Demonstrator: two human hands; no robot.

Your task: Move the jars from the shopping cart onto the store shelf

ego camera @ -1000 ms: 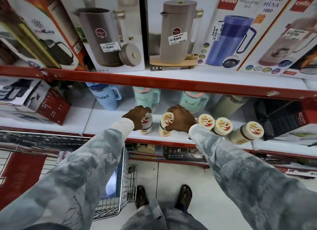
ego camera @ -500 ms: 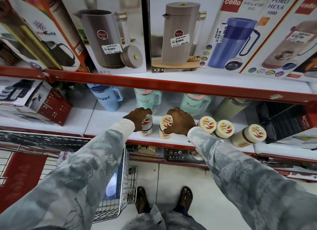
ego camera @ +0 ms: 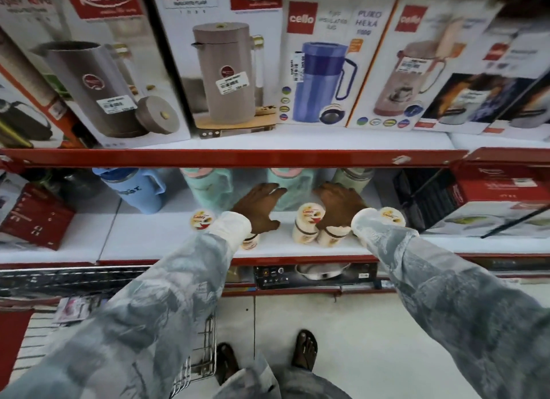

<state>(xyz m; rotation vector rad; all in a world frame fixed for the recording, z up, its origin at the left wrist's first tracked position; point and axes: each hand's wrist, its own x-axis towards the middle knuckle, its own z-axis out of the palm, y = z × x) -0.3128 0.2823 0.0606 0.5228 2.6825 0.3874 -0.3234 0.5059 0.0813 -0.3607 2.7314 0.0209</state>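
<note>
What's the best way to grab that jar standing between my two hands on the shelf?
Take the jar around its round body just below the lid, reaching from the shelf's front edge. It stands upright, with another jar close on its right and the teal mug behind, so front and left look freest.

Bright, motion-blurred, perhaps warped at edges

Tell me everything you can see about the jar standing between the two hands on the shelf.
The jar stands upright on the white shelf, a cream-coloured body with dark bands and a pale round lid printed in red, its lettering blurred. It looks like plastic. The right hand is open just beside it; whether the thumb touches it cannot be told. A second jar crowds its right side, seemingly touching.
</note>
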